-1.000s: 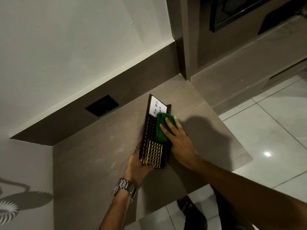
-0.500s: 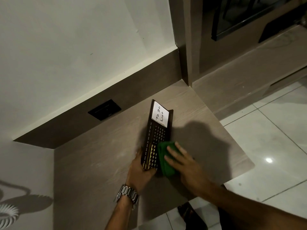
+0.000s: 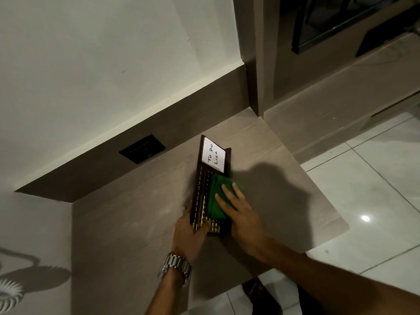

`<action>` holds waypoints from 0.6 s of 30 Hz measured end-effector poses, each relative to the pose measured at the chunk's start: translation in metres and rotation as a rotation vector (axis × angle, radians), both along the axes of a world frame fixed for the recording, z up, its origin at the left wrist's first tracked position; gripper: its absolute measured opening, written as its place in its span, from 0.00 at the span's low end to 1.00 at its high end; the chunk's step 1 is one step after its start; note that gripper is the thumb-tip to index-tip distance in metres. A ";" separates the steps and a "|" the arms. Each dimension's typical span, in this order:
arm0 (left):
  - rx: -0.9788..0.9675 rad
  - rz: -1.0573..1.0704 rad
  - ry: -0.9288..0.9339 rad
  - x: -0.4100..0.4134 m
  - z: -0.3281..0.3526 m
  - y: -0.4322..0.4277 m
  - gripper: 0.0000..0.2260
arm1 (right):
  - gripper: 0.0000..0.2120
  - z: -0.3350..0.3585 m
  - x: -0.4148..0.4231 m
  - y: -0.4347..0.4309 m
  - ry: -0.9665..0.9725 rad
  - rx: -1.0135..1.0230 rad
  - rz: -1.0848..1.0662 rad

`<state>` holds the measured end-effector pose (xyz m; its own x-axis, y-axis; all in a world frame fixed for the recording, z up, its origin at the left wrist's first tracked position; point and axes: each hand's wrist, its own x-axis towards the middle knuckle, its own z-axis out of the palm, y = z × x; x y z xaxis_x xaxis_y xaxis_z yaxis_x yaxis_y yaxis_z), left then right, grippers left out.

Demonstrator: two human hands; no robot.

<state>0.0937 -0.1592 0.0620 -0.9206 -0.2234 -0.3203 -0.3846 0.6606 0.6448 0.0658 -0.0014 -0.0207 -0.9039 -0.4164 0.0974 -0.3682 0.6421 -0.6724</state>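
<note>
The left grip (image 3: 189, 233) is clasped round the 6 o'clock end of the calendar board (image 3: 198, 192), wrapped about its near left corner. A metal wristwatch (image 3: 176, 267) sits on that wrist. The right grip (image 3: 239, 213) is released: its fingers lie flat and spread, pressing a green cloth (image 3: 216, 196) onto the board's face at about mid-length, toward its 3 o'clock edge.

The board is long and narrow and rests on the desk (image 3: 136, 223), running from 6 to 12 o'clock. I cannot tell whether it lies quite flat or is tipped up on one side. A white note (image 3: 213, 156) reading "To Do List" fills its 12 o'clock end, just clear of the cloth. Gold pegs (image 3: 212, 227) show at the near end, between the two grips.

At 9 o'clock of the board a broad stretch of bare wood runs to the side wall. At 12 o'clock the dark back panel (image 3: 91, 176) stands near the board's far end, with a black socket plate (image 3: 142, 149) at about 10 o'clock. At 3 o'clock a band of bare top separates the board from the desk's slanting edge, and beyond it lies the tiled floor (image 3: 375, 189). The near edge is at 6 o'clock, under the forearms.
</note>
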 end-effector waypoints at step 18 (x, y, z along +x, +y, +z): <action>-0.001 -0.044 -0.114 -0.004 -0.002 -0.009 0.22 | 0.43 -0.010 0.014 0.027 0.136 0.207 0.167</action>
